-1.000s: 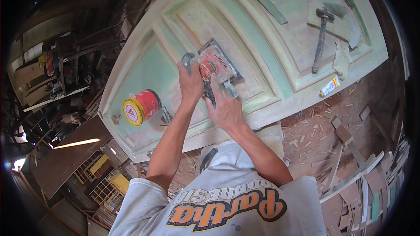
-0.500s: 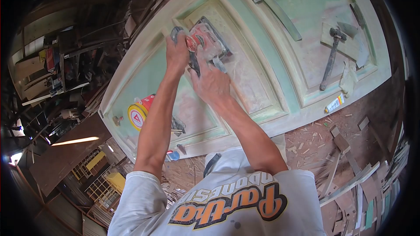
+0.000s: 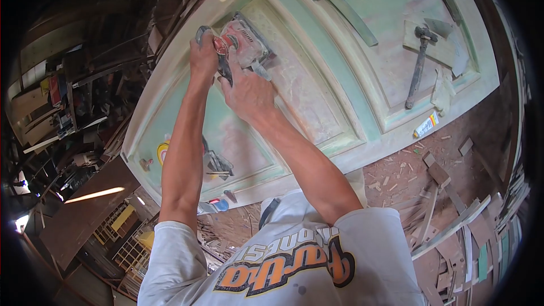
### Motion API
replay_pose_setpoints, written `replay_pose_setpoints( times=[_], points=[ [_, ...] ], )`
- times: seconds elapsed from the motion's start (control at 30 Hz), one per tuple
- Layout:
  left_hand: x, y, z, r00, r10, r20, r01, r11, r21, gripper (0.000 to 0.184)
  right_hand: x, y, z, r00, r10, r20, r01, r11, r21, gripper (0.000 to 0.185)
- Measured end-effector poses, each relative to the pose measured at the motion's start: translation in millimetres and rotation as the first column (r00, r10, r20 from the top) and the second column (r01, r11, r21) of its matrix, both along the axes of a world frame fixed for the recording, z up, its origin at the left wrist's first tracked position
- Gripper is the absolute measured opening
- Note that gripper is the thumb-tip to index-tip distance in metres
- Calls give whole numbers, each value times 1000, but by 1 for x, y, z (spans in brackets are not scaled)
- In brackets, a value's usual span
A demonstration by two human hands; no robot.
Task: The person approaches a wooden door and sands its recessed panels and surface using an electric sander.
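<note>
Fingers (image 3: 233,61) of both hands (image 3: 204,56) (image 3: 250,93) grip red sander (image 3: 243,35).

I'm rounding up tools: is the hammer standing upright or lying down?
Lying down: the hammer stretches lengthwise over the pale green panel, its head over a flat board.

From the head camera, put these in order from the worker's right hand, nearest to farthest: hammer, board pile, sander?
1. Sander: touching the right hand, just ahead of it.
2. Hammer: lying off to the right.
3. Board pile: farthest, at the view's lower right.
</note>
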State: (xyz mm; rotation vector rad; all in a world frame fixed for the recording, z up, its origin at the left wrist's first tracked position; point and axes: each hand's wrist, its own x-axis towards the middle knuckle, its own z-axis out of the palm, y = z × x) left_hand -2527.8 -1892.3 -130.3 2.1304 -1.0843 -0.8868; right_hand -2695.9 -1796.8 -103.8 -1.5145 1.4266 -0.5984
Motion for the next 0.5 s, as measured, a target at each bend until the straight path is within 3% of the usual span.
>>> replay_pose_setpoints(
  times=[0.1,0.17,0.27,0.3,0.5],
  points=[
    [-22,26,14,997,-21,73,20,1000,19,52,-16,21,6,1000,15,-22,-15,1000,22,90],
    [-28,49,6,996,-61,-63,59,998,-28,44,-32,40,11,999,34,-30,-32,998,48,90],
    [-40,90,-4,992,-97,-81,94,995,-36,41,-55,75,12,998,57,-38,-54,996,71,90],
    [-65,102,18,994,-73,-80,71,997,-20,45,-61,88,11,997,61,-37,-58,996,67,90],
    [-107,175,21,999,-44,18,43,997,70,56,-98,163,0,1000,18,-20,-18,1000,-3,93]
  ],
)
